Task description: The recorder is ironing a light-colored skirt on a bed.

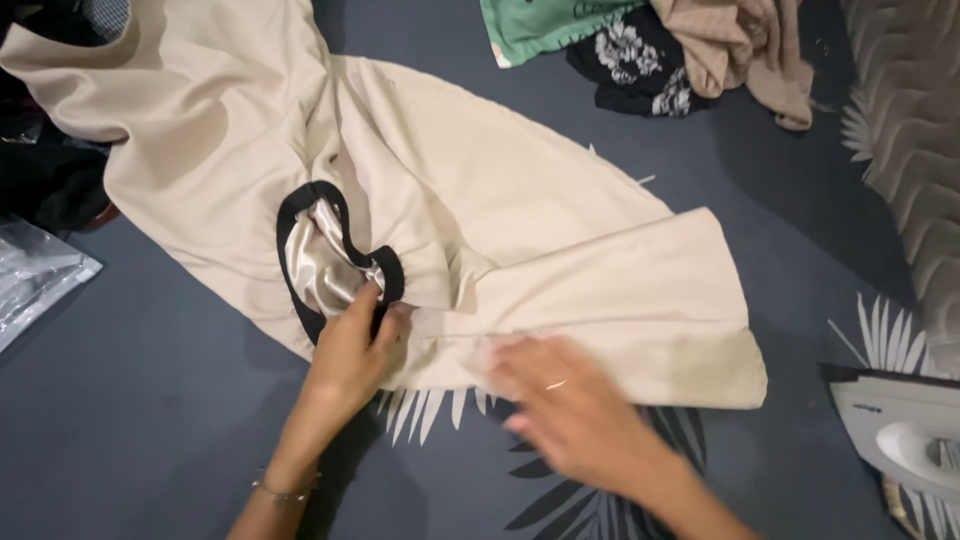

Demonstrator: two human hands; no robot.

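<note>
A dark blue sheet [150,420] with pale leaf print carries a beige garment [520,230], clothes pile [650,45], iron [900,440] and plastic bag [35,280].

Soft even light, faint shadows; right hand [575,410] motion-blurred.

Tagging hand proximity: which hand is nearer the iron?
Right. The right hand lies on the beige garment, toward the iron at the right edge. The left hand pinches the black-trimmed neckline, farther away.

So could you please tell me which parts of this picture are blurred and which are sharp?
Head view: the right hand is smeared by motion blur, fingers indistinct; the left hand, pinching the beige garment's black-trimmed neckline, is sharp; the white iron at the right edge is cropped.
</note>
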